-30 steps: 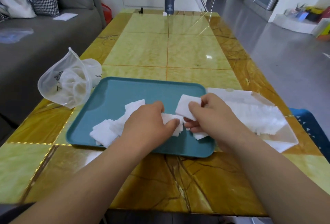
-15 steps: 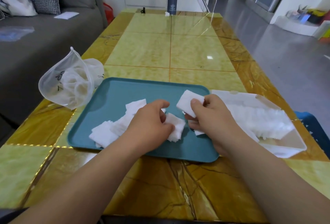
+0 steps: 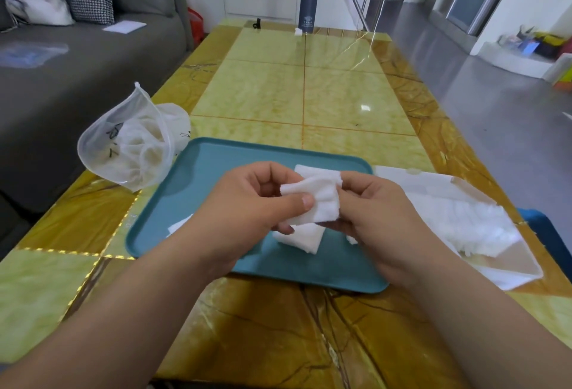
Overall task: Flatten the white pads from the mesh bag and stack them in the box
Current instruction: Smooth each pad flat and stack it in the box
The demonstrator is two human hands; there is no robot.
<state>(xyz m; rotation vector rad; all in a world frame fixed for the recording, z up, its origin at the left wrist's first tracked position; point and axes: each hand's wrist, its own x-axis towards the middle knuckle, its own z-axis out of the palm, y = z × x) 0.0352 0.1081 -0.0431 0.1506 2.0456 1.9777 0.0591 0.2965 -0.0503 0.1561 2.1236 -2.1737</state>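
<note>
Both hands hold one wrinkled white pad (image 3: 312, 198) above the teal tray (image 3: 216, 165). My left hand (image 3: 247, 202) pinches its left edge with the thumb on top; my right hand (image 3: 377, 212) grips its right edge. More white pads (image 3: 298, 240) lie on the tray under my hands, partly hidden. The clear box (image 3: 501, 264) with a row of stacked pads (image 3: 464, 227) sits just right of the tray. The white mesh bag (image 3: 133, 147), with pads inside, lies at the tray's far left corner.
The yellow marble table (image 3: 303, 94) stretches away to a dark flask (image 3: 309, 1) at its far end. A grey sofa (image 3: 62, 79) runs along the left side. A blue stool (image 3: 544, 233) shows past the table's right edge.
My hands rose from the tray and came together; the left hand left the pile and now grips the same pad as the right hand, stretched between them.
</note>
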